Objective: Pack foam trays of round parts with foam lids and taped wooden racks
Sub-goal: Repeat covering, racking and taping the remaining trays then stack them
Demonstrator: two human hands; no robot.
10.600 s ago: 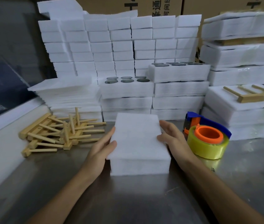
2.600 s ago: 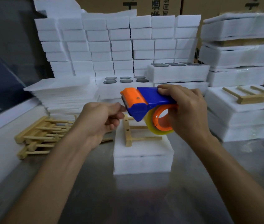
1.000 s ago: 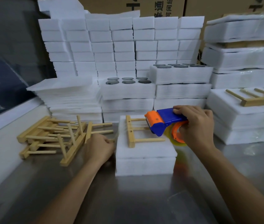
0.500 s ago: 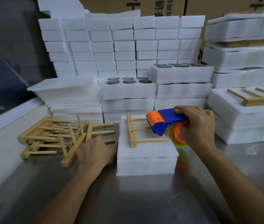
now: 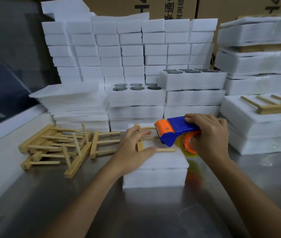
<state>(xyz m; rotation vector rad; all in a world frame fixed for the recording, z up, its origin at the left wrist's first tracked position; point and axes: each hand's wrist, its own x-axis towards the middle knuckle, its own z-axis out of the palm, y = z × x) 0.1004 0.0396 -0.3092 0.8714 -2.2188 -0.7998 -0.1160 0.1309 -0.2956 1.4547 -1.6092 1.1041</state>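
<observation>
We see left hand [image 5: 133,148] fingers spread, lying over wooden rack [image 5: 140,146] atop foam tray [image 5: 155,176], centre of metal table [image 5: 136,217]. Right hand [image 5: 208,136] curled round tape dispenser [image 5: 176,131] above tray's far right. Loose rack pile [image 5: 57,146] left.

Brown cardboard carton [image 5: 162,6], behind the white foam block stack [image 5: 129,48]: black print, cut off; Chinese characters "通" and "间" legible, the remainder partly hidden and unreadable.
</observation>
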